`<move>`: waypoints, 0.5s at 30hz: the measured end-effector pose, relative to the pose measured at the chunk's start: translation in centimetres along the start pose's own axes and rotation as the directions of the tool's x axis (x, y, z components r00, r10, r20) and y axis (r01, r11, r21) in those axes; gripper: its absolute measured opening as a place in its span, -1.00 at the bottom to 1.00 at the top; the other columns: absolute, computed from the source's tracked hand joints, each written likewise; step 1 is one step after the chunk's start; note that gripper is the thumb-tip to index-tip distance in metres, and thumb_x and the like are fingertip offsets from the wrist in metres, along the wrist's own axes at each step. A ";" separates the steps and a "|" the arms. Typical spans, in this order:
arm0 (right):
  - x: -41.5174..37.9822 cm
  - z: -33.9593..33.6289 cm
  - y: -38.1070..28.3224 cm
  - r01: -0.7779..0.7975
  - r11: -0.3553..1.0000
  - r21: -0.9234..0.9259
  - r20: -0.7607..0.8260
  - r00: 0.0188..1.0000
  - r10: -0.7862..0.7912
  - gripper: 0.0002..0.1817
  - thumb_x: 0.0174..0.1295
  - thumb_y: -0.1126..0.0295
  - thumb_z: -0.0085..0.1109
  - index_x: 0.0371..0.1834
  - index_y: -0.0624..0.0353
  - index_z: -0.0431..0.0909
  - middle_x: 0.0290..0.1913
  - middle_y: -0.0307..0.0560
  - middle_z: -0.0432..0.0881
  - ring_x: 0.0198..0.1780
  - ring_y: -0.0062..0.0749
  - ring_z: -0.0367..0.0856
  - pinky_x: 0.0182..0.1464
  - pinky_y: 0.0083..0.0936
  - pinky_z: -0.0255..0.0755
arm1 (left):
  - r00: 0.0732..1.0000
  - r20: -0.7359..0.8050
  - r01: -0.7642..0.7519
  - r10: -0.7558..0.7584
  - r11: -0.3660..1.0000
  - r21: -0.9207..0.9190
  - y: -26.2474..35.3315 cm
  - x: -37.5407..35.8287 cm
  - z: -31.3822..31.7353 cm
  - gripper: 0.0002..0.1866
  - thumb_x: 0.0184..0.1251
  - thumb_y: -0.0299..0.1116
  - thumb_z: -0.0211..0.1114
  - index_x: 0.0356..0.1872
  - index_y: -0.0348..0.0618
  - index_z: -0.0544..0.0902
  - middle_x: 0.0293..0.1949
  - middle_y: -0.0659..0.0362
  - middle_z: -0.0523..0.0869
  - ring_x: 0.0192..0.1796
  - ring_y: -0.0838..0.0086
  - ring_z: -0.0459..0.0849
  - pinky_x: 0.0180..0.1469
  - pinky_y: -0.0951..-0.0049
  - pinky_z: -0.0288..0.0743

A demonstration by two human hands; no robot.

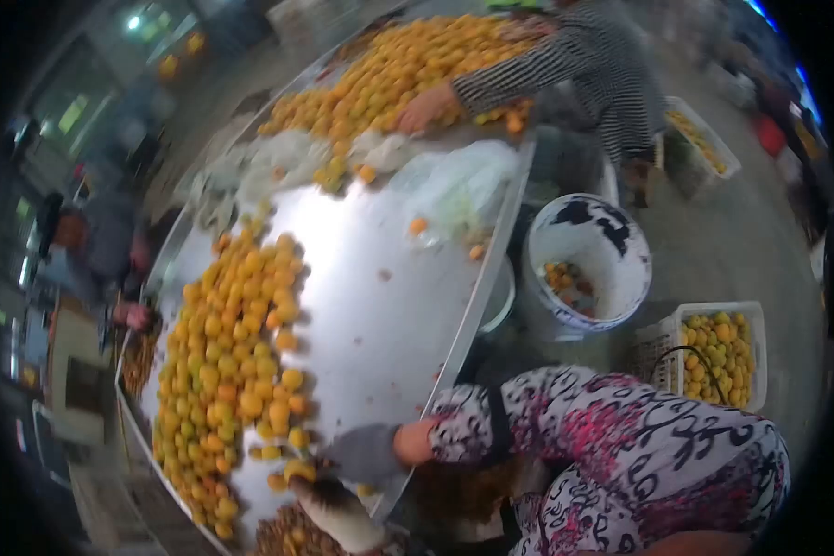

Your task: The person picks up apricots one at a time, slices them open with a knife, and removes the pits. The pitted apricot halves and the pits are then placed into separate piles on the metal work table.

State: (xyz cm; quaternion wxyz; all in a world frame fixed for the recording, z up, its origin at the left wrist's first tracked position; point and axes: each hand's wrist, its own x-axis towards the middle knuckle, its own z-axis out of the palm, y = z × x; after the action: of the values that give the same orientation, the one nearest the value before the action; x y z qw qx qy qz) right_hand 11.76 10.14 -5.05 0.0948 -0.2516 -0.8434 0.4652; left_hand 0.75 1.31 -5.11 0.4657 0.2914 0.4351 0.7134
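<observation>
My right hand (363, 452), in a grey glove below a patterned sleeve, is low over the metal table near its right edge. Its fingertips are blurred, close to loose round fruits. My left hand (341, 514), in a whitish glove with darkened fingers, is below it. The left fingers appear closed on a round orange-yellow fruit (298, 470). Past both hands a long heap of round orange-yellow fruits (241, 343), some greenish, lies along the table (380, 306). Small brown pieces (292, 536) lie under the left hand, partly hidden by it.
A co-worker in a striped sleeve (537, 74) reaches into another fruit heap (389, 74). Another person (93, 241) stands across the table. Plastic sheeting (454, 185) lies on the table. A white bucket (588, 264) and a fruit-filled crate (718, 357) stand at right.
</observation>
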 end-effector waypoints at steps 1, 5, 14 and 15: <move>0.0 0.0 0.6 0.086 0.996 -0.005 -0.029 0.996 -0.086 -0.62 0.25 0.11 -0.13 -0.04 0.13 0.46 -0.23 0.16 0.58 -0.14 0.05 0.55 -0.07 -0.16 0.41 | 0.999 -0.005 0.053 -0.053 0.998 -0.016 1.0 -0.3 0.5 -0.54 0.42 -0.17 -0.04 0.19 -0.29 0.34 0.11 0.02 0.46 0.12 0.33 0.45 0.26 0.32 0.20; -0.4 -1.3 -0.3 0.052 0.998 0.031 0.053 0.997 -0.054 -0.58 0.30 0.03 -0.15 -0.17 0.18 0.47 -0.29 0.19 0.59 -0.23 0.09 0.57 -0.14 -0.13 0.41 | 0.973 -0.231 0.083 0.001 0.933 0.351 3.1 -0.5 1.6 -0.67 0.29 -0.51 -0.03 0.07 -0.30 0.43 -0.11 0.13 0.56 -0.18 0.48 0.56 -0.26 0.59 0.45; -0.8 1.1 -2.3 -0.056 0.986 0.159 -0.134 0.988 0.078 -0.53 0.31 -0.04 -0.20 -0.09 0.17 0.41 -0.35 0.20 0.59 -0.29 0.13 0.55 -0.22 -0.10 0.40 | 0.969 -0.241 0.062 -0.053 0.998 0.030 0.9 0.0 1.1 -0.58 0.41 -0.10 -0.03 -0.04 -0.32 0.46 -0.16 0.16 0.58 -0.19 0.46 0.54 -0.18 0.44 0.44; -0.9 0.9 -2.4 -0.071 0.984 0.165 -0.128 0.987 0.092 -0.53 0.32 -0.04 -0.21 -0.10 0.17 0.40 -0.37 0.19 0.59 -0.30 0.13 0.55 -0.23 -0.09 0.39 | 0.974 -0.225 0.040 0.002 0.982 0.186 0.7 0.1 0.7 -0.56 0.42 -0.08 -0.07 -0.02 -0.30 0.45 -0.16 0.16 0.58 -0.18 0.47 0.54 -0.19 0.48 0.44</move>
State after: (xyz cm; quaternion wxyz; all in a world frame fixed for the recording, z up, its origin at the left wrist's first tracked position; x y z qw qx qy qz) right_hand 11.38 7.94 -3.49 0.1524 -0.3085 -0.7839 0.5168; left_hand 0.97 1.51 -4.18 0.3908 0.2480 0.5533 0.6926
